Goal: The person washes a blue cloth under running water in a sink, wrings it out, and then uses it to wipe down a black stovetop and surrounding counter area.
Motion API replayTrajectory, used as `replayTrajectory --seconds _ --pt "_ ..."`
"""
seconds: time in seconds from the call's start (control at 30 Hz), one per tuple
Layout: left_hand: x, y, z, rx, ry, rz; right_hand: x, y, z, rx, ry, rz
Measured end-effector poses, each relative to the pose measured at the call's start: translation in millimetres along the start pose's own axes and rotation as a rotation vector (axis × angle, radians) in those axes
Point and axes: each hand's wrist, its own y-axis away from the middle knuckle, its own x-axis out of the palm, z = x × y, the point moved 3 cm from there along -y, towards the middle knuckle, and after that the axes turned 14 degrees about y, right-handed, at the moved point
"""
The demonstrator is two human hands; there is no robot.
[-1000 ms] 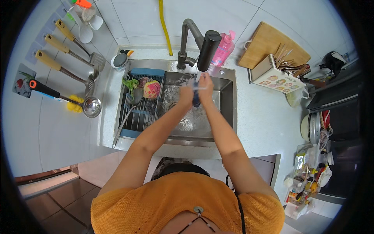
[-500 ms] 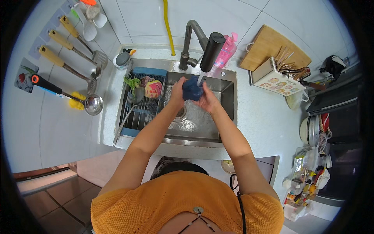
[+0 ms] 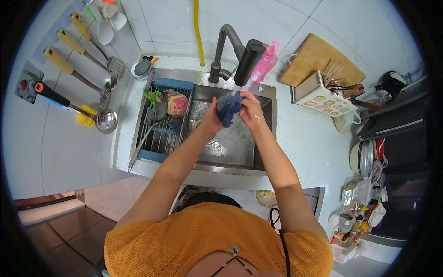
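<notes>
A dark blue cloth [image 3: 227, 111], wet and crumpled, hangs between my two hands over the sink [image 3: 235, 150]. On its left side my left hand [image 3: 212, 117] supports it, the fingers partly hidden behind the fabric. My right hand [image 3: 251, 111] pinches the upper right edge of the cloth, with drops of water on the skin. Just above stands the tap [image 3: 249, 62], whose black spout points down at the cloth; water runs from it.
Left in the sink, a blue-rimmed drying rack [image 3: 173, 84] holds a patterned round item [image 3: 177, 105], greens and a long-handled ladle. A pink pump bottle [image 3: 265, 62] stands behind the tap. Right are a cutting board [image 3: 318, 60] and a chopstick holder [image 3: 323, 99]. Utensils hang on the left wall.
The cloth has gone from a rounded bundle to a looser, hanging shape. My right hand has shifted up to its upper edge, and my left hand has moved slightly down. The view has shifted a little.
</notes>
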Motion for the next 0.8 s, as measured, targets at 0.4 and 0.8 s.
replayTrajectory --seconds 0.4,0.8 --pt "41.9 -18.2 -9.1 0.411 -0.116 -0.187 33.1 35.2 -12.5 -0.717 1.159 -0.348" --pt "50.2 -18.0 -1.2 0.506 -0.461 -0.262 16.0 -6.7 -9.2 -0.449 0.932 -0.508"
